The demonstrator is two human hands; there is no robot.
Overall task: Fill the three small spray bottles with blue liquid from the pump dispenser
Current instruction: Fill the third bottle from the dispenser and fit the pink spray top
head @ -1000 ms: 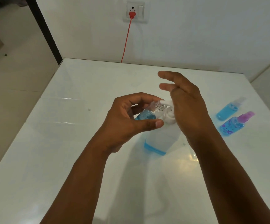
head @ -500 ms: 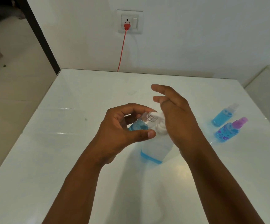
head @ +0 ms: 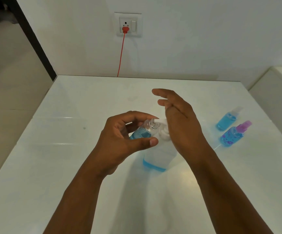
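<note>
Open bottle: a small clear spray bottle (head: pixel 142 132) with no cap lay tilted in the left hand (head: pixel 120 141), its threaded neck pointing up and to the right, right at the white nozzle of the pump dispenser (head: pixel 158 149). Blue liquid filled its lower part; the part near the neck was clear.
Left grip: fingers and thumb were curled round the small bottle, the thumb lying across its near side.
Right grip: the right hand (head: pixel 180 122) was spread, fingers straight and pointing away from the person, its palm over the white pump head; whether it pressed down I cannot tell.
Pump dispenser: a translucent, pale body stood upright at mid-table, with only a thin band of blue liquid at its base.
Filled bottles: two small bottles lay on their sides to the right, well apart from the hands. The farther bottle (head: pixel 227 120) held blue liquid and had a clear cap; the nearer bottle (head: pixel 233 135), just beside it, was blue with a flower print and a purple cap.
Table: a glossy white table (head: pixel 69 157) mirrored the light and the arms.
Room: a white wall stood behind, with a socket plate (head: pixel 128 25), a red plug in it and a red cord (head: pixel 121 56) dropping behind the table's far edge. Pale floor tiles showed at the left.
</note>
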